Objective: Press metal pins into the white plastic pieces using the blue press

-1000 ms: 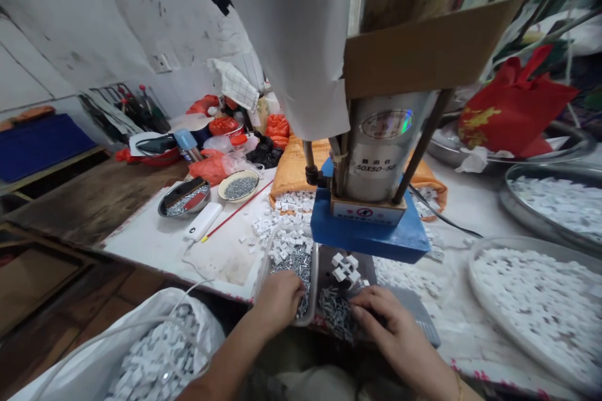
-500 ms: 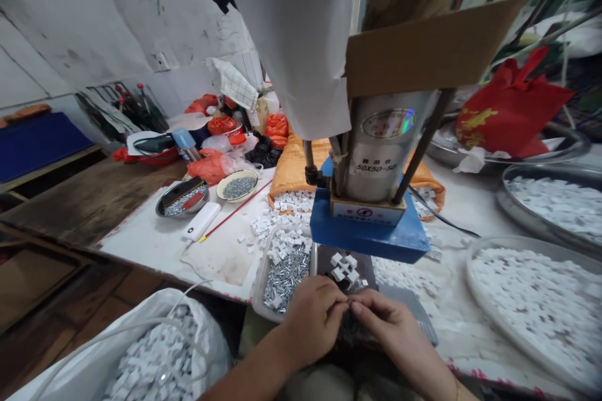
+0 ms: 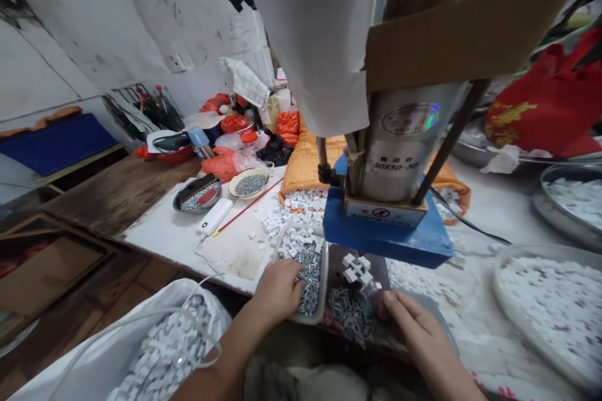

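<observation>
My left hand [image 3: 278, 291] reaches into a shallow tray [image 3: 323, 276] of small metal screws [image 3: 308, 269] and white plastic pieces [image 3: 297, 241], its fingers curled down into the screws. Over a second pile of screws [image 3: 350, 319] on the dark plate below the press, my right hand [image 3: 414, 326] has its fingertips pinched together near a small screw. A cluster of white cross-shaped pieces [image 3: 356, 267] sits on the plate under the blue press base [image 3: 383, 238].
A steel cylinder [image 3: 404, 138] rises from the press, with cardboard [image 3: 465, 31] above. Round trays of white pieces [image 3: 550, 307] lie to the right. A white bag of pieces [image 3: 155, 351] hangs at lower left. Bowls of screws [image 3: 249, 183] and a red bag [image 3: 545, 106] stand behind.
My hands met in front of the press half a second ago, then parted. The left went back into the screw tray; the right stayed over the nearer pile. The view shifted slightly.
</observation>
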`<state>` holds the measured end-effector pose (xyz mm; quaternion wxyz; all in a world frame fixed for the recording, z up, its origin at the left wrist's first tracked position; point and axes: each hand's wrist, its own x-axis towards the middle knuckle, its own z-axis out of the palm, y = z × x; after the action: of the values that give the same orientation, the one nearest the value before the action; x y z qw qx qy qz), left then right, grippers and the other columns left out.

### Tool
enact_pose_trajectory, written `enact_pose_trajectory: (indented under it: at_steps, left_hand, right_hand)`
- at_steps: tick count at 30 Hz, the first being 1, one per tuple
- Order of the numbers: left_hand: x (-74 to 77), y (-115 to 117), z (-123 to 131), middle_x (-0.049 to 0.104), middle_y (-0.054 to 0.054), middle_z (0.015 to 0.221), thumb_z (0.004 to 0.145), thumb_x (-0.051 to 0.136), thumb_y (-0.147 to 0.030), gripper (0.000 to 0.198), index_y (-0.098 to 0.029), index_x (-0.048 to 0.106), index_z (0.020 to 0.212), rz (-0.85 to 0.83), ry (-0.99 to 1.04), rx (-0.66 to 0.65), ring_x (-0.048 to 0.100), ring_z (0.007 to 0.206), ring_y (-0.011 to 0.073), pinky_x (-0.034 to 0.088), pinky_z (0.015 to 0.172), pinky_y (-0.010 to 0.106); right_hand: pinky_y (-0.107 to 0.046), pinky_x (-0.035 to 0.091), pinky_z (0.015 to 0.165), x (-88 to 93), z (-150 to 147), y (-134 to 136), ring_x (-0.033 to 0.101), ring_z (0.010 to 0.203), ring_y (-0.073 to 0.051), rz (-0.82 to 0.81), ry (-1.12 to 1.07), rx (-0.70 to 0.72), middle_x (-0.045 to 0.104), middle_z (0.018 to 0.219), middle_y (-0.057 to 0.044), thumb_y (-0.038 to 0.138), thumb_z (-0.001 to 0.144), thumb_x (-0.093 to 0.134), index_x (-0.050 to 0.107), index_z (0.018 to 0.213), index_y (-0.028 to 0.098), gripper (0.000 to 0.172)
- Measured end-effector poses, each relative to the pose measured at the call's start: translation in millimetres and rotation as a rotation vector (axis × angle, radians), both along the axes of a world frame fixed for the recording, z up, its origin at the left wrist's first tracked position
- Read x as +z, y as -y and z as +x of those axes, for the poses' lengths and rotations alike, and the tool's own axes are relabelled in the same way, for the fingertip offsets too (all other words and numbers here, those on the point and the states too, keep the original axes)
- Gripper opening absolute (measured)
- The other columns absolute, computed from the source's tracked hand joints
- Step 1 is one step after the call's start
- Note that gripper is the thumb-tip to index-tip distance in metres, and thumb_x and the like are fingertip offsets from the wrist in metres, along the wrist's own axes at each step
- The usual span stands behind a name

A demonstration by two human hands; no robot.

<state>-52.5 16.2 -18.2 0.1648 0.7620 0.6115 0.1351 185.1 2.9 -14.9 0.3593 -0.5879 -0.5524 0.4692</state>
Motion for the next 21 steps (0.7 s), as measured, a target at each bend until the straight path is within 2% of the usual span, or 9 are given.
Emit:
enact_pose_trajectory:
  at_steps: [3, 6, 9, 12, 15, 18, 21]
  left_hand:
    - [-11.5, -4, -1, 0.064, 0.007, 0.086, 0.075, 0.059, -0.02, 0.014, -0.019, 0.067, 0.087, -0.026, 0.005, -0.028, 0.058, 0.082, 0.0229, 0.043, 0.072, 0.034]
    - [-21.9, -9, 6, 0.063, 0.005, 0.08, 0.079, 0.053, -0.016, 0.015, -0.019, 0.067, 0.077, -0.002, 0.058, -0.019, 0.058, 0.078, 0.0208, 0.043, 0.072, 0.033]
    - [-23.4, -15, 5, 0.063, 0.006, 0.086, 0.081, 0.053, -0.016, 0.017, -0.018, 0.069, 0.079, 0.049, 0.151, 0.028, 0.057, 0.083, 0.0199, 0.043, 0.076, 0.032]
    - [-15.0, -15, 4, 0.063, 0.006, 0.085, 0.083, 0.051, -0.017, 0.019, -0.017, 0.07, 0.082, 0.091, 0.245, 0.098, 0.057, 0.085, 0.019, 0.045, 0.077, 0.031]
    - [0.5, -6, 17, 0.065, 0.005, 0.08, 0.082, 0.052, -0.015, 0.016, -0.016, 0.069, 0.082, 0.061, 0.527, 0.145, 0.059, 0.078, 0.0164, 0.047, 0.072, 0.027]
    - [14.1, 9, 41, 0.067, 0.003, 0.08, 0.077, 0.058, -0.011, 0.013, -0.017, 0.07, 0.08, -0.003, 0.831, 0.076, 0.061, 0.077, 0.0152, 0.047, 0.072, 0.025]
    - [17.8, 18, 60, 0.067, 0.002, 0.078, 0.077, 0.059, -0.009, 0.014, -0.017, 0.07, 0.08, 0.006, 0.894, 0.027, 0.061, 0.075, 0.0141, 0.046, 0.071, 0.024]
  right_hand:
    - [-0.025, 0.041, 0.055, 0.6, -5, 1, 0.048, 0.061, -0.016, 0.002, 0.002, 0.062, 0.05, 0.059, 0.001, 0.059, 0.077, 0.045, 0.051, 0.06, 0.021, 0.042]
    - [-0.026, 0.042, 0.059, -3.3, -9, 1, 0.051, 0.066, -0.017, -0.018, -0.046, 0.105, 0.056, 0.067, -0.001, 0.055, 0.074, 0.052, 0.058, 0.071, 0.02, 0.036]
    - [-0.026, 0.043, 0.063, -7.6, -6, 2, 0.054, 0.072, -0.019, -0.073, -0.101, 0.098, 0.062, 0.076, -0.003, 0.054, 0.071, 0.059, 0.064, 0.08, 0.02, 0.036]
    - [-0.025, 0.042, 0.061, -8.1, -4, 3, 0.052, 0.068, -0.017, -0.122, -0.161, 0.058, 0.063, 0.074, -0.003, 0.055, 0.067, 0.064, 0.068, 0.08, 0.019, 0.039]
    - [-0.022, 0.033, 0.048, -5.0, -9, 3, 0.042, 0.052, -0.011, -0.219, -0.248, 0.035, 0.053, 0.057, 0.002, 0.058, 0.063, 0.067, 0.068, 0.079, 0.018, 0.043]
    - [-0.02, 0.024, 0.042, -1.6, -17, 3, 0.032, 0.044, -0.007, -0.303, -0.351, 0.056, 0.045, 0.049, 0.006, 0.06, 0.059, 0.07, 0.067, 0.079, 0.018, 0.047]
    - [-0.019, 0.021, 0.04, -1.5, -20, 3, 0.03, 0.042, -0.005, -0.31, -0.423, 0.081, 0.043, 0.046, 0.007, 0.06, 0.058, 0.072, 0.065, 0.075, 0.017, 0.047]
